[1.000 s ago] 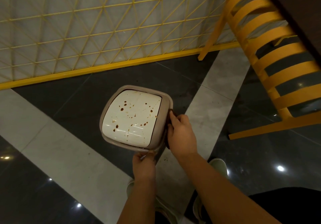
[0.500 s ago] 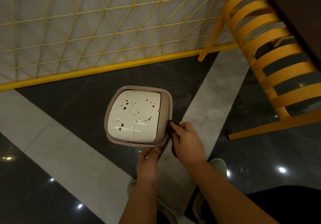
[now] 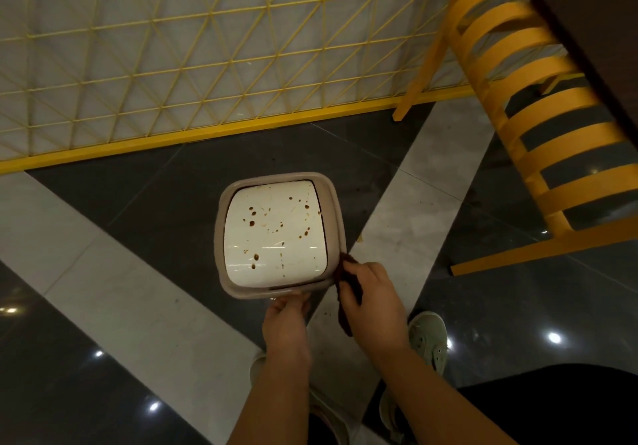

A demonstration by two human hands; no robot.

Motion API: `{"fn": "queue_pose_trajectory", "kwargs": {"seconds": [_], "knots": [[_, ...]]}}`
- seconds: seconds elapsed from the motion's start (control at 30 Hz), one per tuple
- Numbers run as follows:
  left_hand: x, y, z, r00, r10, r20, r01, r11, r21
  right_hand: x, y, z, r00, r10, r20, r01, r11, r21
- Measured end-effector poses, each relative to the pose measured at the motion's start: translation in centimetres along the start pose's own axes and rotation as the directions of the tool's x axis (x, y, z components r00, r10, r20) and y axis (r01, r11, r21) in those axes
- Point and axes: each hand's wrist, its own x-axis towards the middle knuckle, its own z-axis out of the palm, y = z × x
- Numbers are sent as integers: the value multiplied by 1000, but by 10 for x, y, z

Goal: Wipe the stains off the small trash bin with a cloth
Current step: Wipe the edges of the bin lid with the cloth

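I see the left hand (image 3: 284,320) gripping the trash bin (image 3: 336,216) near rim; right hand (image 3: 374,303) clasps the dark cloth (image 3: 347,310) against its right corner; lid (image 3: 274,234) stained.

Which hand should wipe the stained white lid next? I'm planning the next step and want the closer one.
The right hand. It already grips the dark cloth at the near right corner of the trash bin, beside the stains. The left hand holds the near rim, steadying it.
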Motion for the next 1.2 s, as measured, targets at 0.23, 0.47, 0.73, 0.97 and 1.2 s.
{"fn": "queue_pose_trajectory", "kwargs": {"seconds": [0.23, 0.47, 0.73, 0.97, 1.2], "knots": [[-4, -14, 4, 998, -43, 38, 45, 997, -56, 35, 11, -18, 1000, -28, -14, 26, 988, -152], [-8, -6, 1, 1000, 22, 4, -21, 982, -186, 1, 6, 1, 999, 11, -53, -13, 1000, -26], [-6, -5, 0, 1000, 22, -3, -23, 983, -182, 2, 23, -12, 995, 29, -98, -35, 998, -58], [-7, -7, 4, 999, 43, -1, -43, 985, -165, -1, 8, -5, 996, 16, -90, -18, 1000, -19], [0, -11, 5, 998, 53, 15, -50, 989, -137, -5, 8, 6, 988, -155, 4, 155, 984, -91]]}}
